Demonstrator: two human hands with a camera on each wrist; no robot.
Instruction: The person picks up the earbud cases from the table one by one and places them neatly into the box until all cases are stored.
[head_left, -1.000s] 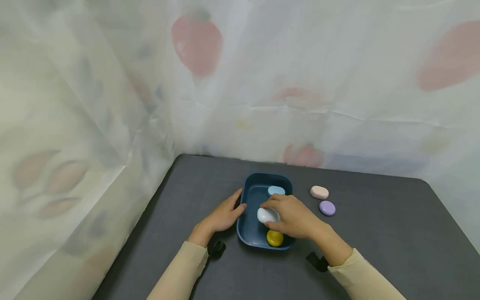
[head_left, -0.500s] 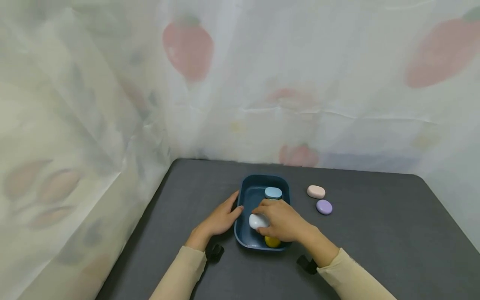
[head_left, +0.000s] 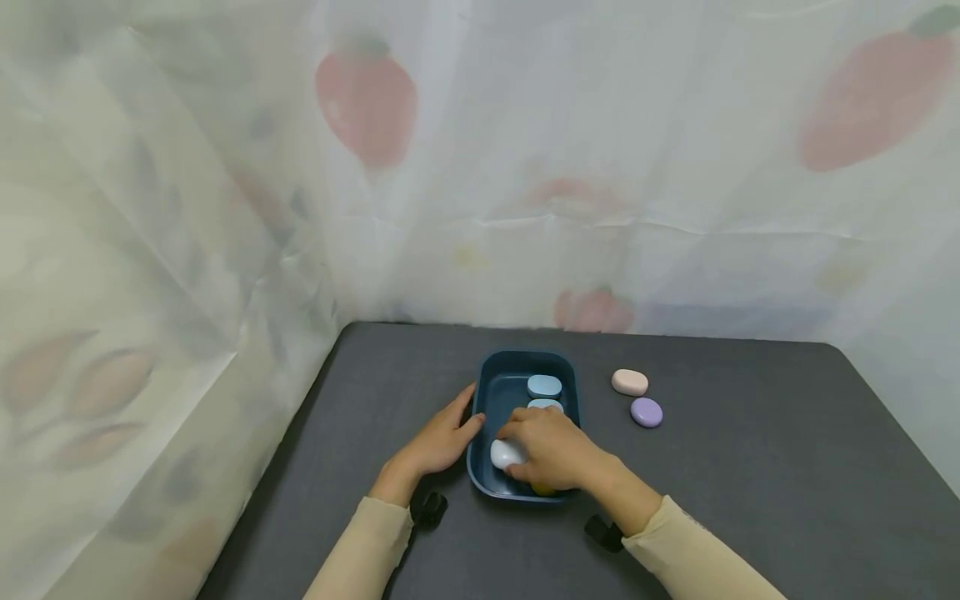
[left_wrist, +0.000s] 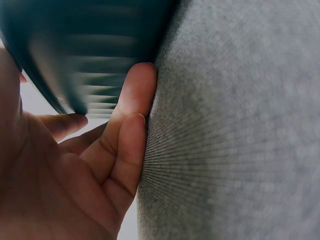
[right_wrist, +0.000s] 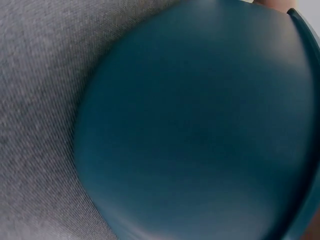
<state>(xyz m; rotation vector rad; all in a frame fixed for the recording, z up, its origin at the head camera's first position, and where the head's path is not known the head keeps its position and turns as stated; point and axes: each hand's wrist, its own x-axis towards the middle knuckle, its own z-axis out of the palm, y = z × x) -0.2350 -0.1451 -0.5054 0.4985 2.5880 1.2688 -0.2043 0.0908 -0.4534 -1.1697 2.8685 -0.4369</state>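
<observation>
A deep blue rectangular tray (head_left: 491,486) stands on the table. Inside its near half, my right hand (head_left: 555,450) pinches a glossy white oval piece (head_left: 507,454) between thumb and fingers. Two light blue pieces lie farther back: the far light blue piece (head_left: 544,386) shows fully, while the nearer light blue piece (head_left: 545,404) is partly under my fingers. Only a sliver of a yellow piece (head_left: 543,490) appears below my right hand. My left hand (head_left: 438,437) rests against the tray's left side, thumb at the rim, fingers extended along the outer wall (left_wrist: 102,75).
To the right of the tray, a pink rounded piece (head_left: 629,382) and a purple oval piece (head_left: 647,412) lie close together on the dark grey table (head_left: 720,450). A printed curtain (head_left: 480,167) hangs behind the table and along its left side.
My right hand has moved the white piece left and toward the near end of the tray. The second light blue piece has come into sight, and the yellow one is mostly covered. The left hand stays put.
</observation>
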